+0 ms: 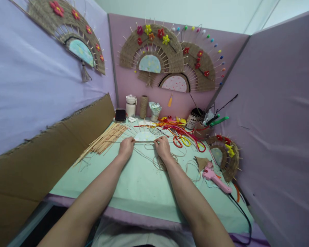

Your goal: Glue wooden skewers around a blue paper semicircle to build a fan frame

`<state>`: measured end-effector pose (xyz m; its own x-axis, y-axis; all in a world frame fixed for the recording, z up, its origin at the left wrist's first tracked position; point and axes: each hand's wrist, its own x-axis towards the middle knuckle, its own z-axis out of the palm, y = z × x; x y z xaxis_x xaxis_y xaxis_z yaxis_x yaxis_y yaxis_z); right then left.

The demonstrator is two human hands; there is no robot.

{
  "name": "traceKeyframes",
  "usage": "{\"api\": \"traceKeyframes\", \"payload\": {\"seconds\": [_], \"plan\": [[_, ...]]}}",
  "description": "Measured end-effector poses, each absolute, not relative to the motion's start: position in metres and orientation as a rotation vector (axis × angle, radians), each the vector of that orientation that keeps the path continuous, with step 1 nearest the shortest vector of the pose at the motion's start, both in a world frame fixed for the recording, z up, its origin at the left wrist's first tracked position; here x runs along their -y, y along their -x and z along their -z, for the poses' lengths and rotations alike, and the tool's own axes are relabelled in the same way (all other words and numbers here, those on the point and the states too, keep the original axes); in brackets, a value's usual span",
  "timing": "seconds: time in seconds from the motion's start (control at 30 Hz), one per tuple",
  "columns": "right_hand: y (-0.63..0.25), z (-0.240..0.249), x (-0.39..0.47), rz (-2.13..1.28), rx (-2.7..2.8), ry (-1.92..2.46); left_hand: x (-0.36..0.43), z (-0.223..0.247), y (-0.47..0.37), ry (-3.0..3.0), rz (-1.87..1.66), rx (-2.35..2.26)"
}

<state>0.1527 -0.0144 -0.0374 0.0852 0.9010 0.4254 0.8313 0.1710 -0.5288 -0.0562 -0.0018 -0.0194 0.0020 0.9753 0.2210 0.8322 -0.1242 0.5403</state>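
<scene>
A half-round pale blue fan base (pixel 145 137) lies in the middle of the table, its straight edge toward me. Thin sticks fan out from its curved side, away from me. My left hand (pixel 126 148) is closed in a pinch at the left end of that straight edge, and my right hand (pixel 162 147) pinches the right end. A brown strand, apparently twine, runs along the edge between them. Loose twine (pixel 162 163) lies coiled under and beside my right wrist.
Bamboo sticks (pixel 106 139) lie at left beside a cardboard panel (pixel 87 120). Scissors (pixel 185 141) and coloured pipe cleaners (pixel 179 127) lie behind my right hand. A pink glue gun (pixel 216 178) with its cord and a woven fan (pixel 228 157) are at right. A twine spool (pixel 143 106) stands at the back.
</scene>
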Motion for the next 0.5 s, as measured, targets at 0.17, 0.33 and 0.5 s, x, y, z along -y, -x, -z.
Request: {"api": "traceKeyframes", "payload": {"seconds": [0.17,0.33,0.5], "plan": [[-0.151,0.038,0.016,-0.087,1.759,1.710,0.000,0.022,0.055,-2.037,-0.763,-1.950],[-0.150,0.036,0.017,-0.024,1.745,1.777,-0.002,0.025,0.049,-2.072,-0.726,-1.970],[-0.149,0.037,0.017,-0.012,1.762,1.829,0.001,0.026,0.043,-2.067,-0.683,-2.008]]}}
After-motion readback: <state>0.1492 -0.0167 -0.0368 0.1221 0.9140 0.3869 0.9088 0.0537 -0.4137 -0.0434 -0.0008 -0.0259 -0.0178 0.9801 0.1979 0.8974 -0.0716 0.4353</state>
